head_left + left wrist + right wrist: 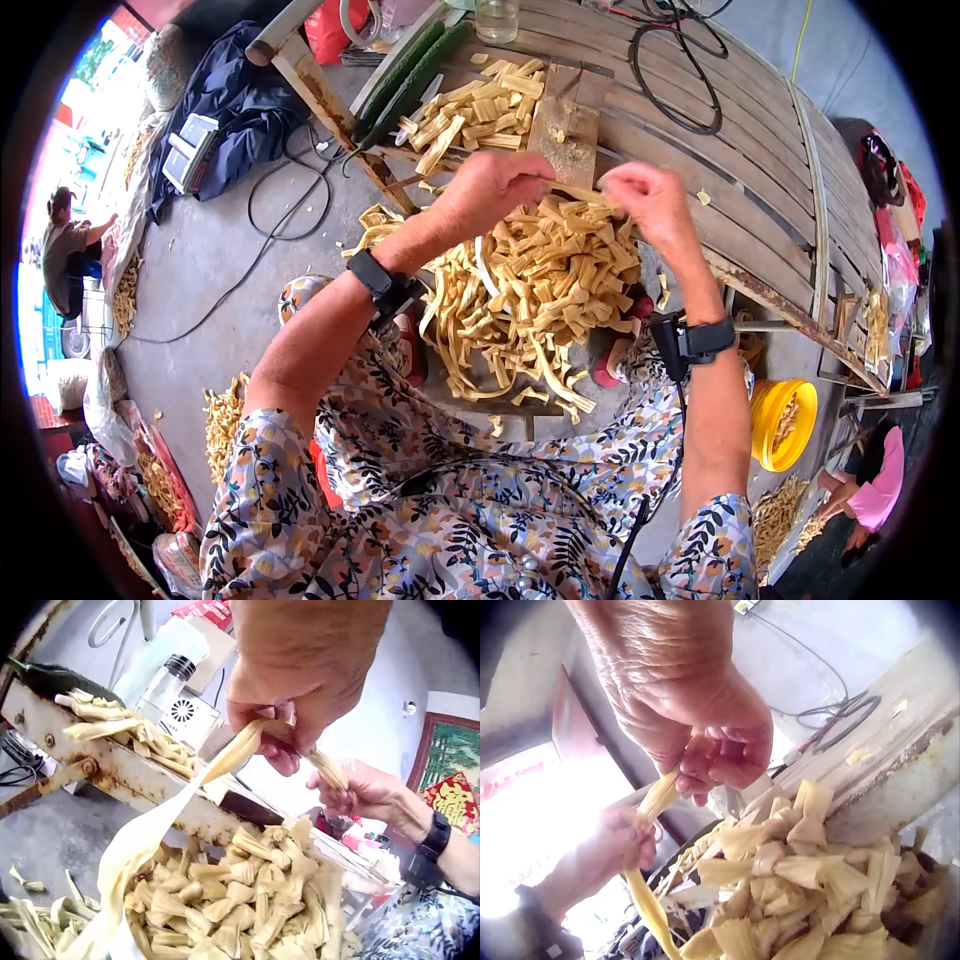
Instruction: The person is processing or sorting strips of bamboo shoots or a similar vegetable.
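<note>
Between my hands a long, pliable pale yellow strip [217, 766] is stretched. My left hand [492, 182] pinches it between thumb and fingers, and its loose length hangs down in the left wrist view. The right hand [650, 200] holds the strip's short end with curled fingers, a little to the right. Both hands are above a large heap [560, 265] of similar strips, many knotted, in front of my knees. In the right wrist view, knotted pieces [780, 859] lie right below the right hand [697, 712].
A slatted wooden table [740, 170] stands ahead, with a small board [570, 115], cut strips [490, 105], long green cucumbers [410, 80], a glass jar [497, 20] and a black cable [690, 110]. A yellow bucket [783, 425] is at the right. Another cable [265, 240] crosses the floor.
</note>
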Motion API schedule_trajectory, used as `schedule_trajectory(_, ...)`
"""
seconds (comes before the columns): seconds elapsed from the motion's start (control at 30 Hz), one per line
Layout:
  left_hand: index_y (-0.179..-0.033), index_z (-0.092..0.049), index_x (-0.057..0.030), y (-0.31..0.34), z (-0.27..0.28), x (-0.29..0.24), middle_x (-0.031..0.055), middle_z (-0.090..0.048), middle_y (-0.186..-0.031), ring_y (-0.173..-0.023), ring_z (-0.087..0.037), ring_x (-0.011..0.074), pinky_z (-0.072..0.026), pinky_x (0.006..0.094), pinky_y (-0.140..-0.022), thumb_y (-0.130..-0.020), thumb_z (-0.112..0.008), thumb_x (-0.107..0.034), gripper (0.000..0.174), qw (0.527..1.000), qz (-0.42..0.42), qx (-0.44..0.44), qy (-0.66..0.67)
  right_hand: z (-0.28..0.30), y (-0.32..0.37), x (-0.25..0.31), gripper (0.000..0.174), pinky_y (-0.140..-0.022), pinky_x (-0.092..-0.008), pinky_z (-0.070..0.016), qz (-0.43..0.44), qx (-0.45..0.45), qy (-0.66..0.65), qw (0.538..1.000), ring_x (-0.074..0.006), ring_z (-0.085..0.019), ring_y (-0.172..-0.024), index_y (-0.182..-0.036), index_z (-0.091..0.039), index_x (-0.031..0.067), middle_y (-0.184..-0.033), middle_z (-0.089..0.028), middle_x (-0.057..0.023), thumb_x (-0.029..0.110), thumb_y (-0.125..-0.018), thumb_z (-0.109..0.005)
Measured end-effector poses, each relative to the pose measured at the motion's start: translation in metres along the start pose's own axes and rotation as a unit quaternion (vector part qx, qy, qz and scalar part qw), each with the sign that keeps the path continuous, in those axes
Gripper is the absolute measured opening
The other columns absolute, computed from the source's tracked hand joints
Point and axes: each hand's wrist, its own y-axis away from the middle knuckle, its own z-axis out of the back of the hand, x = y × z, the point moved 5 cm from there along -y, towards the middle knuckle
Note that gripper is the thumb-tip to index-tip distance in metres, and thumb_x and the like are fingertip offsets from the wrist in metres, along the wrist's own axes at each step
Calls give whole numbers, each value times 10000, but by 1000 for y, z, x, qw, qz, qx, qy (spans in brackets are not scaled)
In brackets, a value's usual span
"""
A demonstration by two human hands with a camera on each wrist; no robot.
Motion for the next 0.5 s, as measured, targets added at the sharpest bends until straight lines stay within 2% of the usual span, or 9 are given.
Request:
schedule_trajectory(0.03, -891, -594, -35, -2, 5, -5, 99, -607, -727, -648, -593, 198, -463, 277, -600, -784, -585, -95, 123, 999, -35, -19, -24, -13, 4, 3, 140, -504, -198, -406, -50, 75, 44, 995, -54, -485, -524, -860, -633, -4, -631, -574, 10, 121, -804, -600)
schedule_trajectory(0.07, -911, -604, -39, -4, 10, -7, 85, -615, -727, -668, -599, 166, -466, 271, -619, -791, -583, -96, 135, 995, -72, -17, -60, -26, 11, 7, 177, -501, -191, -397, -100, 152, 87, 979, -50, -467, -508, -885, -631, -6, -608, -550, 23, 154, -810, -608)
schedule_trajectory(0.1, -930, -605, -36, -5, 12, -5, 59, -613, -775, -714, -579, 131, -461, 256, -657, -804, -581, -91, 140, 998, -43, 41, -22, -37, 18, 15, 223, -497, -186, -389, -108, 216, -13, 970, -46, -449, -496, -913, -624, -5, -593, -525, 35, 192, -809, -613)
schedule_trajectory(0.17, -959, -607, -23, -5, 10, 5, 18, -610, -849, -769, -553, 90, -457, 238, -703, -845, -560, -126, 161, 985, -9, 139, 104, -55, 31, 31, 319, -489, -176, -371, -122, 335, -210, 910, -38, -414, -473, -971, -612, -5, -562, -474, 58, 267, -806, -624)
schedule_trajectory(0.27, -972, -599, -11, -5, 11, 1, 9, -604, -844, -784, -548, 85, -452, 228, -713, -874, -529, -169, 199, 981, 12, 128, 146, -53, 31, 36, 443, -476, -159, -334, -106, 321, -319, 886, -21, -364, -456, -1042, -584, -4, -556, -423, 81, 351, -781, -633)
schedule_trajectory(0.3, -944, -600, -18, -6, 10, 0, -10, -587, -799, -718, -533, 57, -442, 190, -635, -885, -513, -190, 201, 980, -2, 98, 175, -53, 29, 37, 449, -457, -158, -318, -76, 316, -314, 892, -6, -360, -460, -1074, -579, 22, -579, -447, 84, 352, -776, -639)
schedule_trajectory(0.4, -881, -596, -25, -11, 16, 5, -31, -559, -743, -639, -496, 23, -407, 156, -548, -888, -506, -181, 180, 908, 96, 135, 384, -52, 31, 45, 439, -434, -153, -293, -58, 294, -218, 929, 4, -353, -463, -1097, -578, 54, -590, -454, 85, 340, -771, -647)
schedule_trajectory(0.43, -828, -589, -39, -11, 19, -8, -57, -525, -671, -571, -456, -6, -365, 138, -489, -892, -499, -190, 186, 895, 76, 142, 416, -56, 34, 49, 401, -419, -143, -283, -47, 338, -199, 919, 11, -362, -468, -1116, -575, 82, -594, -463, 86, 305, -788, -636)
schedule_trajectory(0.5, -819, -586, -39, -11, 13, -2, -58, -512, -639, -557, -454, -3, -371, 139, -493, -897, -490, -206, 207, 929, 83, 120, 340, -65, 38, 55, 366, -419, -137, -278, -39, 322, -196, 925, 9, -369, -463, -1107, -580, 81, -591, -474, 83, 268, -796, -627)
